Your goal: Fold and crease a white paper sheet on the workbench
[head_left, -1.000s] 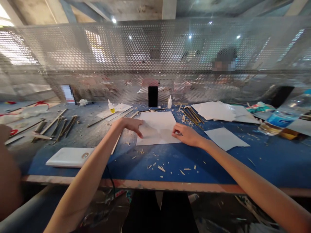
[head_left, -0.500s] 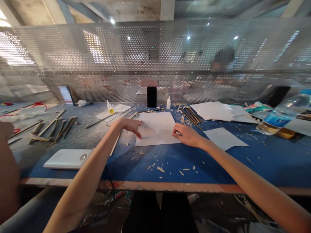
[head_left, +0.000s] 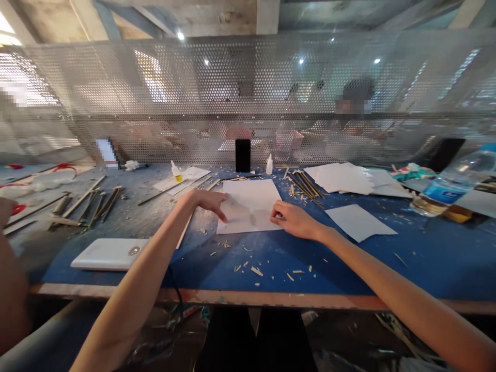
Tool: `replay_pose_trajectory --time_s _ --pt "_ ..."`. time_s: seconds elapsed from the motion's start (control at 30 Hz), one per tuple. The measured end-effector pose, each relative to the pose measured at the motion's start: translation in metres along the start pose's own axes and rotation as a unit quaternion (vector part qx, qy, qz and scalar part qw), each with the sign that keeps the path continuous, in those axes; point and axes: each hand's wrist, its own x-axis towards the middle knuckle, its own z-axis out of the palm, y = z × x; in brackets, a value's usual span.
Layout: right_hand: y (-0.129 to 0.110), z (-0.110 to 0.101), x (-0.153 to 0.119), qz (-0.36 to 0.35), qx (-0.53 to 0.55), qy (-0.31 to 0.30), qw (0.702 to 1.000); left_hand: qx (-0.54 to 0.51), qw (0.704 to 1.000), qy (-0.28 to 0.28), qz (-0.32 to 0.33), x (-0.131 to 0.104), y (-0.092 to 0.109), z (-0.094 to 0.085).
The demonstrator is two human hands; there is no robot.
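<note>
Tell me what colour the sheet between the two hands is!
The sheet is white, seen best in the head view.

No legible text anywhere

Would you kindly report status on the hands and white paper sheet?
Left hand spread at left edge of rectangular white paper sheet. Right hand curled at its right edge. Pale wood shavings scattered nearby.

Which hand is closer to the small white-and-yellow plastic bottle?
Left. The left hand, at the left edge of the white rectangular paper sheet, is nearer the camera than the bottle and slightly right of it. The right hand, at the sheet's right edge, is much farther right.
</note>
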Motion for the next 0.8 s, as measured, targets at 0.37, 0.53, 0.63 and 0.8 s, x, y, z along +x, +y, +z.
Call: replay_pose_trajectory --time_s 0.37,0.53,0.63,0.8 --pt "-0.0040 0.0000 -0.0003 -0.014 0.029 -0.015 0.999 -0.003 1.000 -0.003 -0.014 0.0003 0.0002 -0.0004" --pt "0.0016 -0.0024 0.0002 0.013 -0.039 0.024 0.999 -0.003 1.000 0.004 0.003 0.0013 -0.0006 0.0003" --pt "0.0036 -0.0035 -0.0011 0.014 -0.014 0.002 1.000 -0.010 1.000 -0.002 0.007 0.0006 -0.0003 0.0001" --pt "-0.0030 -0.0002 0.0011 -0.008 0.044 -0.021 0.999 -0.005 1.000 -0.004 0.004 0.0009 -0.0016 0.0009"
